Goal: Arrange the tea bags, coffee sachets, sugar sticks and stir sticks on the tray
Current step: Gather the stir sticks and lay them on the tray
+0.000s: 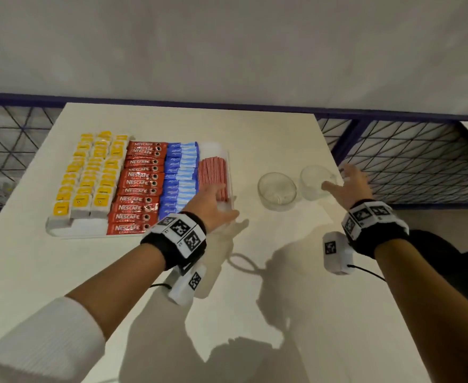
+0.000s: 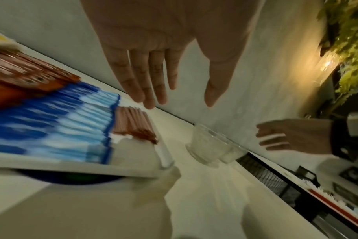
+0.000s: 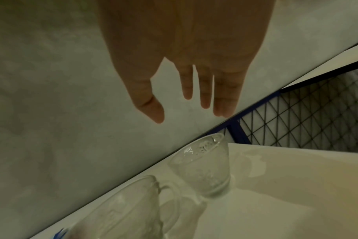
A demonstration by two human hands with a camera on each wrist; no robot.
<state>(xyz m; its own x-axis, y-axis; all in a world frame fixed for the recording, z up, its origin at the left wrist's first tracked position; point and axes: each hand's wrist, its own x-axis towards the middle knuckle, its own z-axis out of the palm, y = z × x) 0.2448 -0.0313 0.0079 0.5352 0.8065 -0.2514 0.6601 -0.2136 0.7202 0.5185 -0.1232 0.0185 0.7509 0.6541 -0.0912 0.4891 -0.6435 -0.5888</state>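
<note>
Evidently near complete: tray (image 1: pixel 61 229) sits on the left part of the table, filled in four bands. Yellow-tagged tea bags (image 1: pixel 89 178) at far left in three columns; red coffee sachets (image 1: pixel 139 186) overlapping in one column beside them; blue sugar sticks (image 1: pixel 179 175) next; red-striped stir sticks (image 1: pixel 213 175) bundled lengthwise along the tray's right edge. Judgement: grouping by kind, each band parallel, makes every item easy to pick singly.

Left hand (image 1: pixel 213 201) hovers over the near end of the stir sticks, fingers straight and close together, thumb apart, holding nothing; the left wrist view shows the palm clear above the tray. Probably squaring up or just leaving the bundle; contact cannot be confirmed.

Right hand (image 1: pixel 349 186) spread wide, empty, just beside the farther of two clear glass cups (image 1: pixel 277 190), (image 1: pixel 317 182). Cups stand upright on the table, right of the tray, apart from it; both look empty.

Table (image 1: pixel 255 299) pale, matte, with strong hand shadows. Behind: plain light wall, blue-framed wire mesh panels (image 1: pixel 420 167) on both sides. Dark stool or chair (image 1: pixel 448 261) at right.
</note>
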